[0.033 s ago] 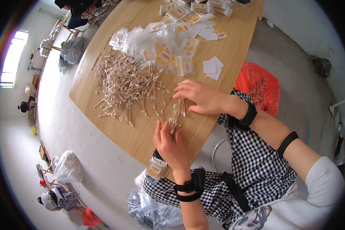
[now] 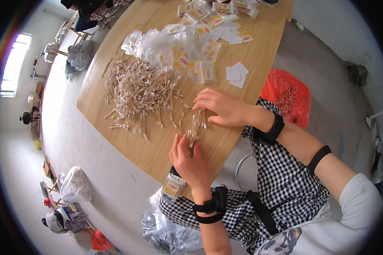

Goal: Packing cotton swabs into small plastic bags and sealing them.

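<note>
My left hand (image 2: 189,165) curls its fingers and thumb around a small bundle of cotton swabs (image 2: 193,135) at the near edge of the table. Several swabs fan out from the top of that bundle toward my right hand (image 2: 221,106). Its fingers are stretched out over the tabletop, thumb apart from them, beside the fanned swab ends. Left of both hands lies a large loose heap of cotton swabs (image 2: 140,91). A filled pack of swabs (image 2: 173,187) with a yellow label rests at the table edge, just left of my left hand.
Behind the heap are clear plastic bags (image 2: 157,46) with yellow-and-white labels, and white cards (image 2: 236,74) to their right. More packs (image 2: 219,8) sit at the table's far end. A red bag (image 2: 287,97) with swabs stands right of the table (image 2: 127,146). Another person (image 2: 59,221) is at far left.
</note>
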Motion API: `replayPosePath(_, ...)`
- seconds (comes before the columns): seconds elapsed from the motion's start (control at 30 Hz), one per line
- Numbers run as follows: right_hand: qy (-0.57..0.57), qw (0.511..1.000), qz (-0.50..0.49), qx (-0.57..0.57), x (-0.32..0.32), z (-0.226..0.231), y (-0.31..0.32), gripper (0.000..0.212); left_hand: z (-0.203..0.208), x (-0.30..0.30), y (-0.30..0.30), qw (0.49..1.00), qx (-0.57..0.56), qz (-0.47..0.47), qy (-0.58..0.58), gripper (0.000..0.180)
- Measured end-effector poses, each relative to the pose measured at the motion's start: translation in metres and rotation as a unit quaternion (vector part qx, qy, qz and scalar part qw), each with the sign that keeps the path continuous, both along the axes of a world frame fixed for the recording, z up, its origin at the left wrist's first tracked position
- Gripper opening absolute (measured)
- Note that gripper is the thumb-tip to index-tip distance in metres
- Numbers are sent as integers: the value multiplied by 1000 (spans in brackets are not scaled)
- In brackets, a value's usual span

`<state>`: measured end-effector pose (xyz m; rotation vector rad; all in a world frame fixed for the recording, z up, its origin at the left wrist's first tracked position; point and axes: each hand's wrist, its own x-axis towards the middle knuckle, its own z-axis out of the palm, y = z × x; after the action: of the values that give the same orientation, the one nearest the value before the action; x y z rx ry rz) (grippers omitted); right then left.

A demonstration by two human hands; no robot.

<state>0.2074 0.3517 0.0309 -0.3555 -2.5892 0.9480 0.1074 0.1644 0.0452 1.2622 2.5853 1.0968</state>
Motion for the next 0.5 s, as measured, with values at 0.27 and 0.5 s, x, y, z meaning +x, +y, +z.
replayPosePath(0.27, 14, 997, -14, 74, -10, -1, -4, 14, -5, -9, -4, 999, 31, -14, -14, 17)
replayPosePath(0.5, -49, 996, -7, 70, 12, 6, 21, 9, -9, -11, -17, 999, 36, -5, 3, 14)
